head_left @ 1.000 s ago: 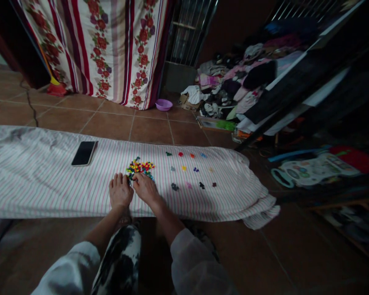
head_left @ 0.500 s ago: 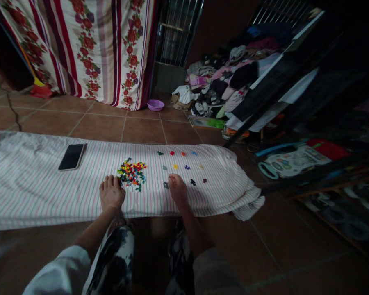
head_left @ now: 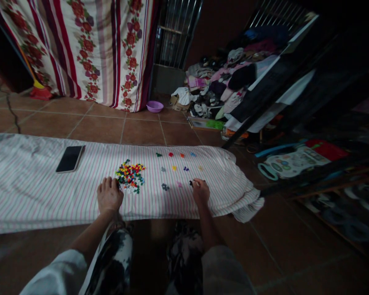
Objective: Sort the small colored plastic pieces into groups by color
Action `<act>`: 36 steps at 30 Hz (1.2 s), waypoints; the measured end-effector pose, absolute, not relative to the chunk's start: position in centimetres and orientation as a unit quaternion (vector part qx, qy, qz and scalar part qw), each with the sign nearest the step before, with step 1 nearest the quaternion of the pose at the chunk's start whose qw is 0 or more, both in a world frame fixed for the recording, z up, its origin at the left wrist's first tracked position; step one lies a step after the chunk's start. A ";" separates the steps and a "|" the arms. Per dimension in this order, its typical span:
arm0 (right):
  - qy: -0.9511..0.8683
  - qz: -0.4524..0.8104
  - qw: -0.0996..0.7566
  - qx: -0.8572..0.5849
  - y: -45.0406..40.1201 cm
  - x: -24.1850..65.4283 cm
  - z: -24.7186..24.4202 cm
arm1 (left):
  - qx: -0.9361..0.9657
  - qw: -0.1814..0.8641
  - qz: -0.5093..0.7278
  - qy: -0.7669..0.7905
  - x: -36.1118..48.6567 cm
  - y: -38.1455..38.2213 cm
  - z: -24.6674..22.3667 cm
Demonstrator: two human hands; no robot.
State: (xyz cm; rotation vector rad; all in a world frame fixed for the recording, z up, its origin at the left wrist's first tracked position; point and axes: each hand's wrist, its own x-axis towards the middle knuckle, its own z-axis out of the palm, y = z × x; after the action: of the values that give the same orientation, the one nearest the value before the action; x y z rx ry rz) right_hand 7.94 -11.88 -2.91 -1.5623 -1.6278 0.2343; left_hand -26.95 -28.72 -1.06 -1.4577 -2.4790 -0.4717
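Note:
A heap of small multicoloured plastic blocks [head_left: 130,176] lies on the striped cloth [head_left: 89,192]. My left hand [head_left: 110,196] rests palm down at the heap's left edge, its fingers stretched out on the cloth. My right hand [head_left: 201,191] is pinched over the group of black blocks [head_left: 191,183], with a small dark block at its fingertips, partly hidden. Small groups sorted by colour lie in rows beside it: grey blocks [head_left: 165,187], pink blocks [head_left: 178,184], yellow blocks [head_left: 174,168], purple blocks [head_left: 186,169] and red blocks [head_left: 171,154], among several others.
A smartphone [head_left: 70,159] lies on the cloth at left. Beyond, on the tiled floor, stand a purple basin [head_left: 155,107] and a pile of clothes [head_left: 224,78]. A floral curtain [head_left: 107,53] hangs at the back. A toy panel [head_left: 289,162] is at right.
My right hand has moved right, from beside the grey group to the black group, uncovering the pink blocks. My left hand stays by the heap.

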 end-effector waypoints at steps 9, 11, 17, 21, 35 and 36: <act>-0.700 0.068 0.405 -0.584 -10.8 8.9 -4.4 | -0.493 0.110 -0.164 -0.847 -27.0 -28.7 -1.3; -0.704 0.064 0.398 -0.584 -10.8 8.9 -4.3 | -0.493 0.108 -0.169 -0.847 -27.0 -28.7 -1.2; -0.743 0.056 0.376 -0.551 -11.6 8.3 -3.8 | -0.491 0.091 -0.179 -0.848 -26.9 -28.7 -1.0; -0.766 0.054 0.356 -0.533 -11.9 8.1 -3.7 | -0.489 0.086 -0.180 -0.849 -26.8 -28.7 -0.9; -0.758 0.060 0.390 -0.519 -11.0 8.8 -4.2 | -0.482 0.079 -0.162 -0.858 -26.7 -28.6 -0.6; -0.758 0.059 0.391 -0.519 -11.0 8.8 -4.1 | -0.482 0.079 -0.163 -0.857 -26.7 -28.6 -0.6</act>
State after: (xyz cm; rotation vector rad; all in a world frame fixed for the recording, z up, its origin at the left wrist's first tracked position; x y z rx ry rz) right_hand 8.83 -11.01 -4.10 -1.3171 -1.9254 0.1509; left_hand -26.73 -28.58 -0.57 -1.4431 -2.5659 -0.4868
